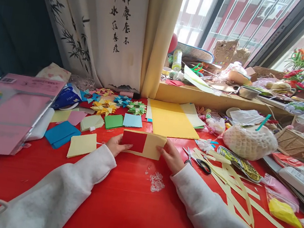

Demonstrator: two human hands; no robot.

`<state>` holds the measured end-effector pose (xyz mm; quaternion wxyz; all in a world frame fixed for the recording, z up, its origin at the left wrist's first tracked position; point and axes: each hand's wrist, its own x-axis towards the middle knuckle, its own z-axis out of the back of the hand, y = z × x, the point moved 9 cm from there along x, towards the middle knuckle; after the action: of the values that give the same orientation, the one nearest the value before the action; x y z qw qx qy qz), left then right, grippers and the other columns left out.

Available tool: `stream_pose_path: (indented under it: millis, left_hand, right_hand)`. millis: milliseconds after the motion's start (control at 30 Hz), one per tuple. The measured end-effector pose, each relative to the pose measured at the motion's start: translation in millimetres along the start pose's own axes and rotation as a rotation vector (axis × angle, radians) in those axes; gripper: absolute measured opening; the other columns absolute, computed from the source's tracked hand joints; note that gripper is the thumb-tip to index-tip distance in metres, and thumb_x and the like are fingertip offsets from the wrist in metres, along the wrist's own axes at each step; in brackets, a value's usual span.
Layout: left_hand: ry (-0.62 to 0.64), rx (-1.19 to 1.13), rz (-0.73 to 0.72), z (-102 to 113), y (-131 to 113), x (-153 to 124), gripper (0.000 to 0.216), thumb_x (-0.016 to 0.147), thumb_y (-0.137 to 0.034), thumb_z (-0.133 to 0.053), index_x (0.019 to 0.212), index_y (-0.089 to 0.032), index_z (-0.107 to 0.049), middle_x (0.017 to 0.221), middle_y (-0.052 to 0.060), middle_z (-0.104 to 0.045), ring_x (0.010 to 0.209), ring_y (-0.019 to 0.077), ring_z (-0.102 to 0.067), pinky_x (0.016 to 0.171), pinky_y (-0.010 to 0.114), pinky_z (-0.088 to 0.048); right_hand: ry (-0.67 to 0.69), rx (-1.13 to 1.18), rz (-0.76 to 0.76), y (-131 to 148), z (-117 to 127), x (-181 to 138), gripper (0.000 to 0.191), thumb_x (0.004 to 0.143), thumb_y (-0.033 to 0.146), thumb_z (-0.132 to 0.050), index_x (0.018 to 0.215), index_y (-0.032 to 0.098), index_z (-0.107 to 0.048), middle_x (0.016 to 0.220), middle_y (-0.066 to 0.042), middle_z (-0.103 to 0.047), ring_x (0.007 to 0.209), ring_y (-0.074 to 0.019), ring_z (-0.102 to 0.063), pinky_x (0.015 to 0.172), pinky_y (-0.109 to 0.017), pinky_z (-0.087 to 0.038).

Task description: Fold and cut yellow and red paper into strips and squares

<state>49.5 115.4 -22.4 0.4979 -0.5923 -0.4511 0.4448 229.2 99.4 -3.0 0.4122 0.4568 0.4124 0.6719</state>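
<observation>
Both my hands hold a small folded paper [151,145] upright above the red table [128,201]; it is pale yellow with a red face [134,141] on its left part. My left hand [116,145] pinches the left edge, thumb on the red face. My right hand [171,156] grips the right edge, fingers curled behind it. White sleeves cover both forearms.
Small coloured paper squares [82,144] and folded paper stars [104,106] lie behind the hands. A big yellow sheet [172,120], scissors [200,163] and pale yellow strips [240,190] sit to the right. A pink paper pack [10,113] lies at the left. Clutter fills the windowsill.
</observation>
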Motion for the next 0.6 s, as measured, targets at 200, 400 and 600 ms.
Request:
stream_pose_path:
  millis: [200,400,600]
  left_hand:
    - [0.032,0.005,-0.044,-1.4,-1.4,0.3,0.055,0.045,-0.023,-0.072,0.094,-0.012,-0.049,0.096,0.008,-0.060,0.094,0.0241,-0.052,0.083,0.037,-0.039]
    - [0.126,0.005,-0.083,-8.0,-7.3,-2.0,0.042,0.050,-0.025,-0.070,0.086,-0.014,-0.050,0.085,0.004,-0.063,0.088,0.0234,-0.055,0.078,0.035,-0.042]
    - [0.111,0.030,0.050,-7.7,1.5,-3.0,0.047,0.044,-0.026,-0.072,0.085,-0.012,-0.055,0.089,0.006,-0.063,0.093,0.0272,-0.052,0.080,0.038,-0.041]
  right_hand:
    - [0.067,0.254,0.003,4.7,-9.7,-1.2,0.034,0.073,0.027,-0.049,0.105,0.022,-0.038,0.109,-0.007,-0.048,0.097,-0.0171,-0.047,0.082,-0.033,-0.040]
    - [0.053,0.274,0.026,12.4,-9.4,-1.1,0.020,0.074,0.026,-0.047,0.094,0.022,-0.045,0.098,-0.005,-0.054,0.093,-0.0165,-0.050,0.080,-0.031,-0.041]
    - [0.073,0.254,-0.014,0.8,-13.7,-2.0,0.025,0.072,0.026,-0.051,0.096,0.021,-0.043,0.099,-0.005,-0.053,0.093,-0.0166,-0.050,0.082,-0.033,-0.039]
